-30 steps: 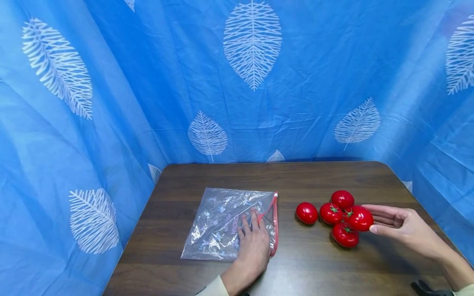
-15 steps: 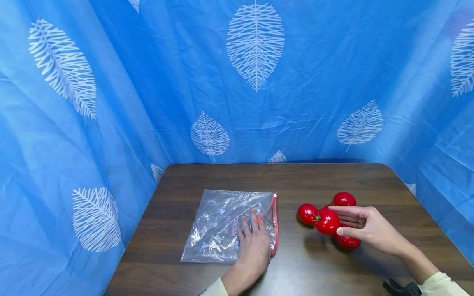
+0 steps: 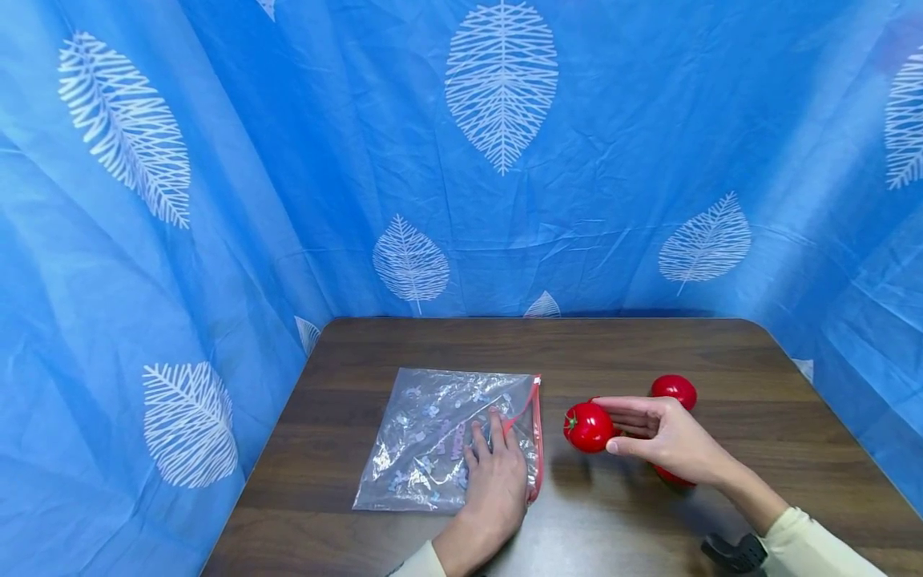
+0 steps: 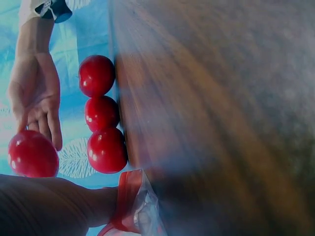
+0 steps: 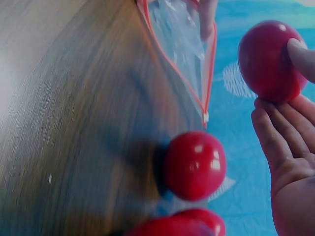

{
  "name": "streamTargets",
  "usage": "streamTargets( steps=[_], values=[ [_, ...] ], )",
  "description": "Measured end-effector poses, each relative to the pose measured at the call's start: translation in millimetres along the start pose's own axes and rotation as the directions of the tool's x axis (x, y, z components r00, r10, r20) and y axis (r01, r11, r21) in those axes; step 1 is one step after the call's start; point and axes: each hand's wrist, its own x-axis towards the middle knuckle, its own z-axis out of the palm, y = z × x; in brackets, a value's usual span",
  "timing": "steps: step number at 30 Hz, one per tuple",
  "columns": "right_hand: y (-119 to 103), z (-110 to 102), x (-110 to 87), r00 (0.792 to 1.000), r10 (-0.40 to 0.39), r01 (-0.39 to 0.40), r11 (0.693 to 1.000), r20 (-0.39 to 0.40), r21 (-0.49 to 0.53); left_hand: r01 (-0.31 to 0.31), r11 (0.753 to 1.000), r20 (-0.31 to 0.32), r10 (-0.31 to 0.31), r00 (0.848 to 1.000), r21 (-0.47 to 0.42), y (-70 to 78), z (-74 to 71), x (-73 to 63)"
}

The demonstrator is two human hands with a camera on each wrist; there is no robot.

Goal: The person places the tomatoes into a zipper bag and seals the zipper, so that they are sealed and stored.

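A clear zip bag with a red zip edge lies flat on the table. My left hand rests on it near the mouth, fingers stretched over the top layer. In the right wrist view, the bag's mouth gapes, and a digit of that hand shows inside the rim. Right of the bag, my right hand holds a red tomato above the table between thumb and fingertips. More tomatoes lie beyond it, one at the back; the hand partly hides the others.
In the left wrist view, several tomatoes line up on the wooden table, the nearest tomato close to the bag. A blue leaf-print curtain surrounds the table. A black strap sits at my right wrist.
My right hand has carried its tomato leftward from above the other tomatoes toward the bag's mouth. My left hand and the bag have stayed in place.
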Motion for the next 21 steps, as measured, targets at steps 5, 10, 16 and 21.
streamTargets(
  steps=[5,10,16,21],
  values=[
    [-1.2,12.6,10.0,1.0,-0.005,0.005,1.0,0.014,0.029,0.003,1.0,0.007,-0.003,1.0,-0.004,0.2,-0.5,0.7],
    [-0.9,25.4,17.9,1.0,-0.002,0.001,0.998,0.022,0.061,0.002,1.0,0.023,-0.002,1.0,-0.002,0.5,-0.3,1.4],
    [0.8,38.3,25.9,1.0,0.018,-0.018,0.998,0.016,0.057,0.004,1.0,0.031,-0.004,1.0,0.007,0.5,0.8,1.3],
    [3.9,45.4,29.5,1.0,0.022,-0.022,0.999,0.011,0.041,0.006,1.0,0.028,-0.006,1.0,0.009,1.4,-0.3,1.8]
  ],
)
